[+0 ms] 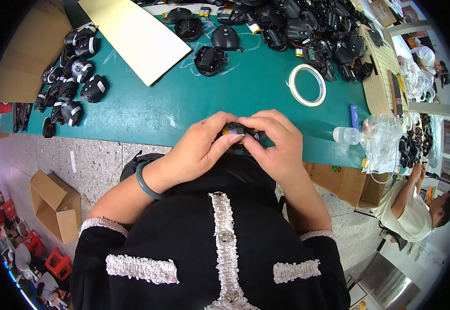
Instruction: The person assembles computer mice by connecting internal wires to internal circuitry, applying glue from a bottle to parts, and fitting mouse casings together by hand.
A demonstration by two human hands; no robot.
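Observation:
Close to my body, at the table's near edge, both hands grip a small black plastic part (231, 127) with a yellowish piece on it. My left hand (196, 147) pinches its left side, the thumb lying across the front. On the other side my right hand (281, 143) holds it between thumb and fingers. Much of the part is hidden by my fingers, so its exact kind does not show. Beyond my hands lie a black rounded housing (209, 60) with its inside up and another black shell (225, 38).
A roll of white tape (320, 96) lies right of centre on the green table (158, 111). Black housings with wires and batteries heap up at the far right (300, 30); finished-looking ones (72, 111) sit left. Around them are a cream board (137, 41), squeeze bottle (347, 136) and plastic bag (383, 142).

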